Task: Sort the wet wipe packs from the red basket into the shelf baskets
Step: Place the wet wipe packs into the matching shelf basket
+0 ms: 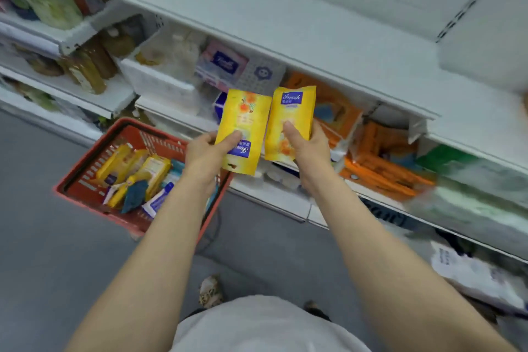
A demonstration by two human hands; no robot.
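2 yellow packs are up in front of the shelf: the left hand (204, 148) pinches the left yellow pack (243, 130) with its thumb across the front, label upside down, and the right hand (307, 148) grips the right yellow pack (291, 120) the same way, label upright. They sit side by side, edges almost touching. Below on the floor, the red basket (85, 180) holds more yellow packs and some blue-and-white ones, so the sort looks far from finished. This reads as the carry step, both packs lifted out and heading for a slot. Ahead, the shelf baskets carry orange packs (380, 163) on the right and pink-and-blue packs (221, 64) further back. The next move calls for spotting the basket of matching yellow packs, which I cannot see from here, and dropping both in.
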